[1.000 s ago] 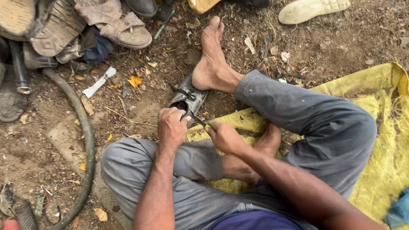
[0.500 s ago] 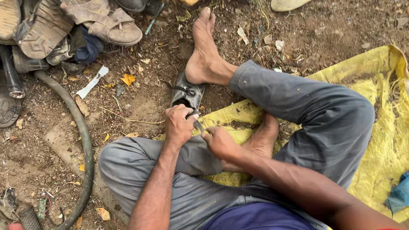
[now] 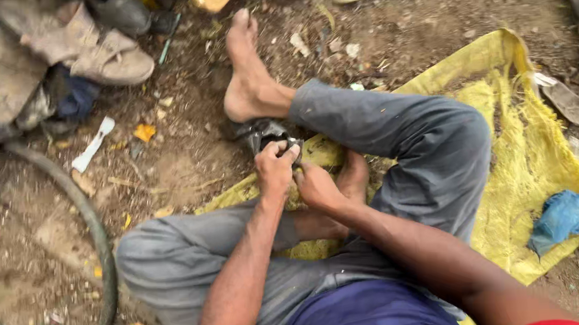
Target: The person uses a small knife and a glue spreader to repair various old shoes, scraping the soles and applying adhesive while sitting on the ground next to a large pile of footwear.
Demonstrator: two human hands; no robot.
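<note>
1. because you sit cross-legged on the yellow woven sack [image 3: 534, 159], the dark worn sandal [image 3: 260, 132] lies just past your fingertips, wedged under the heel of your outstretched foot [image 3: 248, 77], which seems to pin it steady while both hands work on it.
2. your left hand [image 3: 275, 171] is curled tight, fingers [image 3: 276, 150] folded over the sandal's near edge and gripping it.
3. your right hand [image 3: 318, 187] sits touching the left, just behind it, fingers pinched narrow; whatever they hold is hidden, so you cannot tell if it is a tool or a strap.
4. well away from your fingers on the left lie a heap of old shoes [image 3: 58, 56] and a curved black hose [image 3: 94, 237].
5. far from your right fingers, a crumpled blue cloth [image 3: 563, 216] rests on the sack's edge.
</note>
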